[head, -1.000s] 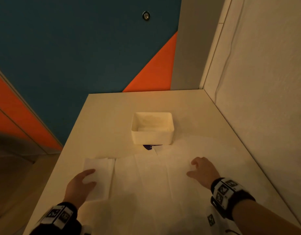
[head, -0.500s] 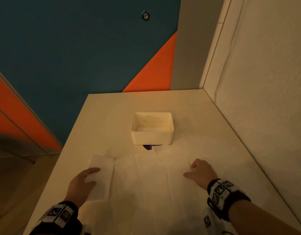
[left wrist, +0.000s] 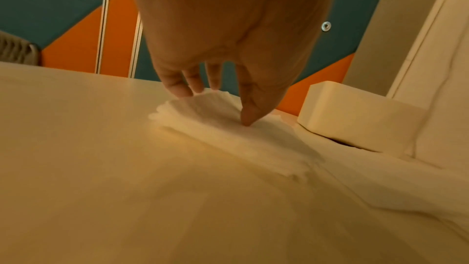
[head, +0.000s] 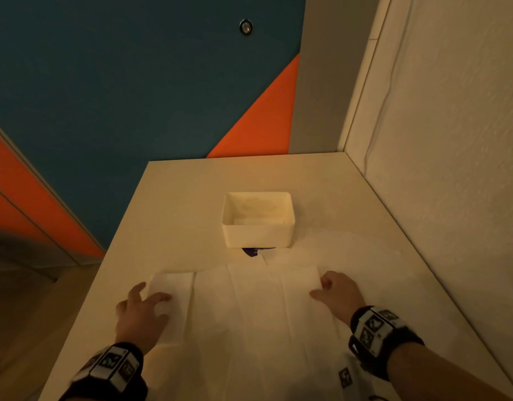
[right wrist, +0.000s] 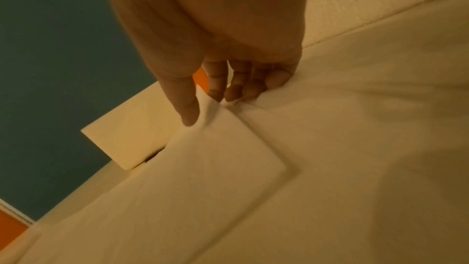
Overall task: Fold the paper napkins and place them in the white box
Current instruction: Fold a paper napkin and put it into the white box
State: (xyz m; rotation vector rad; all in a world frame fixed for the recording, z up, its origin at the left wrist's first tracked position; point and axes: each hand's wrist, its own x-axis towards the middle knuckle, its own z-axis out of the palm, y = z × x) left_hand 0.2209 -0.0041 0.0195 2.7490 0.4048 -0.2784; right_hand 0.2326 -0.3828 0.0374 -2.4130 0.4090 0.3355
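Near side of the white box [head: 258, 224] on the table [head: 174, 198], row of napkins [head: 249, 299], left hand [head: 142, 314] w/ thumb pressing folded napkin [head: 174, 287] at row's left end, right hand [head: 337, 293] pinching rightmost napkin's corner [right wrist: 210, 107].

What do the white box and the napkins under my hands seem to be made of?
White box: probably matte plastic, going by its smooth thin walls and rounded corners. Napkins: soft tissue paper; the corner puckers where the right hand pinches it.
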